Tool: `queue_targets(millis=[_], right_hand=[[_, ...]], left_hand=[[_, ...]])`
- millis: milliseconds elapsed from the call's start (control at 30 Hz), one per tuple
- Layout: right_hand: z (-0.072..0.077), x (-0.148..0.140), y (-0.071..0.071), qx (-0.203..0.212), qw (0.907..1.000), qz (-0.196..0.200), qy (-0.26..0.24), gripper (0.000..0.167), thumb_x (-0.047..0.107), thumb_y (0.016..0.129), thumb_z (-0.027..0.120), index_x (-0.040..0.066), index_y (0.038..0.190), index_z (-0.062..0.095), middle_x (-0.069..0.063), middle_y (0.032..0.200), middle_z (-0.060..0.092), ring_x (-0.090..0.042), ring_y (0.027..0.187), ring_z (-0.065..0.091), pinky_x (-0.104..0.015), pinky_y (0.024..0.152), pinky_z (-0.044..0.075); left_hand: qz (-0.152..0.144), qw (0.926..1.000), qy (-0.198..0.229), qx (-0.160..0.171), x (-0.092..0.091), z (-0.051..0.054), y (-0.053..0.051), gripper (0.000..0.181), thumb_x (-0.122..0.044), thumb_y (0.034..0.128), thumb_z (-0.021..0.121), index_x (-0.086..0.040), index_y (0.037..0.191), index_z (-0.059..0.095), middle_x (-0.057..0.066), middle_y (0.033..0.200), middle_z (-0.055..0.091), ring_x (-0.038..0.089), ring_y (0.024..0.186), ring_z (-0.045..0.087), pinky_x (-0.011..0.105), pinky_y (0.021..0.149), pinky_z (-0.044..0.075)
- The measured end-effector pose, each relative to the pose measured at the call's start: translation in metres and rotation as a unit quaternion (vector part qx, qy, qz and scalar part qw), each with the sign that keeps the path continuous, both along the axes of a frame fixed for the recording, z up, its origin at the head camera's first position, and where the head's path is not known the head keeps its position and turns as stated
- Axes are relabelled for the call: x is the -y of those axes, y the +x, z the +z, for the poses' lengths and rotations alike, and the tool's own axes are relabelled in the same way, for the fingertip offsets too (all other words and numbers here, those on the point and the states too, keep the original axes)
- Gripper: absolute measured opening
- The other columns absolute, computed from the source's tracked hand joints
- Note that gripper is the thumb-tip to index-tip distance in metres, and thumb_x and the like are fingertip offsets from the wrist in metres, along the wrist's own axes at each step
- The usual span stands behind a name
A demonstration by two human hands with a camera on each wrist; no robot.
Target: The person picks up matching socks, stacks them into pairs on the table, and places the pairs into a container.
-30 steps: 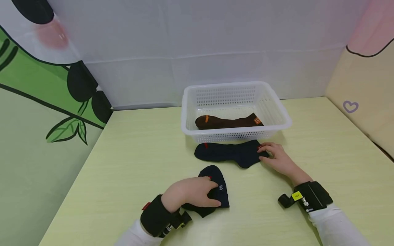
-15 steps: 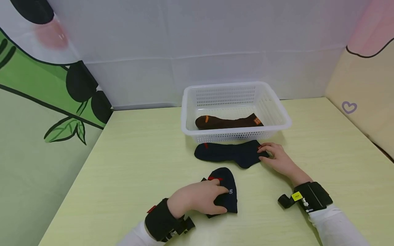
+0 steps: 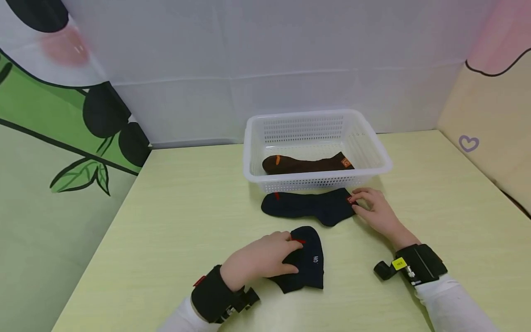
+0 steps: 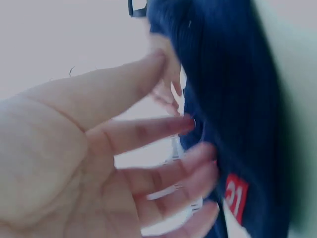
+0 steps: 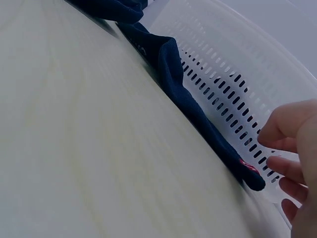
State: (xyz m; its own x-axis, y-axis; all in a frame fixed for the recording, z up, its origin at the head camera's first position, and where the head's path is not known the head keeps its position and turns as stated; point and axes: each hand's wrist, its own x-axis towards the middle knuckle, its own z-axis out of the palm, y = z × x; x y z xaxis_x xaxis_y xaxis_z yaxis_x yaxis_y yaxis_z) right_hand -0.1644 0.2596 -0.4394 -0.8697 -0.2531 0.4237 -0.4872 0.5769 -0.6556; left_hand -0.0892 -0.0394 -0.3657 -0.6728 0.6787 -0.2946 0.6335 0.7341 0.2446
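Note:
A dark navy sock (image 3: 307,204) lies flat along the basket's front, its cuff with a red label towards the right. My right hand (image 3: 378,214) is at that cuff with loosely bent fingers. In the right wrist view the fingers (image 5: 285,167) stand apart from the sock's end (image 5: 252,178). Nearer me is a second navy sock (image 3: 309,272), seemingly folded over, with white lettering and a red mark. My left hand (image 3: 261,259) lies over its left part. The left wrist view shows extended, spread fingers (image 4: 153,178) beside the sock fabric (image 4: 233,89), fingertips close to or touching it.
A white perforated plastic basket (image 3: 317,180) stands at the back of the pale wooden table (image 3: 186,198). Inside it lies a brown sock (image 3: 307,165) with orange marks. A printed cloth backdrop (image 3: 186,106) rises behind and beside the table.
The near sock shifted right with my left hand, which then drew back slightly left and uncovered more of it. My right hand moved slightly off the far sock's cuff.

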Motion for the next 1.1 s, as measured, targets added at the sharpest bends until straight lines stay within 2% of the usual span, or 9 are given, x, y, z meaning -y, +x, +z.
queue_targets(millis=[167,267,367,467,600,767,833,933,1100], right_hand=[[-0.001,0.001,0.0,-0.036,0.999,-0.008,-0.025,0.013,-0.01,0.078,0.06,-0.003,0.089,0.065,-0.025,0.111,0.058,-0.035,0.107,0.043,-0.035,0.092,0.028],[-0.001,0.006,0.001,-0.071,0.9966,0.004,-0.041,0.017,-0.014,0.075,0.062,-0.002,0.086,0.065,-0.024,0.108,0.059,-0.028,0.105,0.043,-0.023,0.092,0.027],[0.0,0.018,0.005,-0.105,0.9926,0.036,-0.049,0.022,-0.017,0.07,0.065,0.001,0.084,0.065,-0.021,0.105,0.06,-0.025,0.103,0.044,-0.018,0.092,0.026],[0.002,0.034,0.013,-0.12,0.9876,0.092,-0.041,0.028,-0.016,0.068,0.068,0.005,0.086,0.065,-0.017,0.106,0.061,-0.024,0.103,0.045,-0.021,0.093,0.028],[0.004,0.056,0.027,-0.11,0.9775,0.179,-0.019,0.032,-0.012,0.072,0.069,0.01,0.095,0.065,-0.011,0.111,0.06,-0.022,0.106,0.044,-0.026,0.093,0.031],[0.005,0.074,0.041,-0.051,0.9635,0.263,0.008,0.03,0.0,0.079,0.07,0.012,0.105,0.065,-0.008,0.119,0.058,-0.019,0.113,0.041,-0.03,0.097,0.033],[0.004,0.079,0.045,-0.03,0.9588,0.282,0.024,0.027,0.008,0.081,0.071,0.013,0.107,0.065,-0.005,0.12,0.058,-0.019,0.115,0.04,-0.031,0.097,0.034],[0.004,0.082,0.048,-0.02,0.9539,0.296,0.048,0.031,0.019,0.081,0.075,0.013,0.109,0.064,-0.003,0.12,0.058,-0.018,0.116,0.04,-0.034,0.098,0.035],[0.005,0.081,0.049,0.008,0.9464,0.316,0.064,0.052,0.051,0.078,0.07,0.014,0.115,0.064,-0.003,0.124,0.055,-0.017,0.117,0.038,-0.037,0.098,0.036]], left_hand=[[0.054,0.9973,-0.029,-0.04,0.009,0.0,-0.002,0.062,-0.035,0.081,0.074,-0.014,0.134,0.05,0.008,0.111,0.05,0.023,0.103,0.044,0.038,0.084,0.041],[0.06,0.9957,-0.042,-0.057,0.011,-0.001,-0.002,0.058,-0.034,0.0786,0.076,-0.011,0.127,0.053,0.007,0.105,0.048,0.023,0.098,0.044,0.037,0.079,0.041],[0.06,0.9956,-0.041,-0.06,0.012,-0.003,-0.002,0.054,-0.033,0.0772,0.078,-0.009,0.12,0.055,0.006,0.1,0.047,0.022,0.093,0.043,0.035,0.075,0.04],[0.059,0.9955,-0.036,-0.065,0.011,-0.006,-0.003,0.054,-0.033,0.0759,0.079,-0.008,0.118,0.055,0.006,0.1,0.046,0.021,0.091,0.043,0.033,0.073,0.04],[0.06,0.9951,-0.033,-0.071,0.011,-0.01,-0.007,0.053,-0.035,0.0742,0.08,-0.008,0.112,0.054,0.005,0.098,0.043,0.02,0.088,0.04,0.03,0.069,0.038],[0.06,0.9949,-0.029,-0.076,0.012,-0.014,-0.012,0.05,-0.037,0.073,0.08,-0.009,0.104,0.053,0.005,0.097,0.042,0.02,0.087,0.039,0.03,0.068,0.038],[0.06,0.9948,-0.026,-0.078,0.012,-0.014,-0.012,0.049,-0.037,0.0724,0.081,-0.009,0.101,0.053,0.006,0.097,0.043,0.02,0.089,0.04,0.032,0.069,0.04],[0.058,0.9946,-0.027,-0.082,0.011,-0.013,-0.013,0.048,-0.038,0.0716,0.081,-0.009,0.098,0.053,0.007,0.098,0.046,0.021,0.09,0.043,0.033,0.071,0.043],[0.035,0.996,-0.036,-0.074,0.011,-0.011,-0.016,0.042,-0.037,0.0738,0.08,-0.011,0.099,0.06,0.003,0.094,0.054,0.019,0.087,0.049,0.032,0.073,0.045]])
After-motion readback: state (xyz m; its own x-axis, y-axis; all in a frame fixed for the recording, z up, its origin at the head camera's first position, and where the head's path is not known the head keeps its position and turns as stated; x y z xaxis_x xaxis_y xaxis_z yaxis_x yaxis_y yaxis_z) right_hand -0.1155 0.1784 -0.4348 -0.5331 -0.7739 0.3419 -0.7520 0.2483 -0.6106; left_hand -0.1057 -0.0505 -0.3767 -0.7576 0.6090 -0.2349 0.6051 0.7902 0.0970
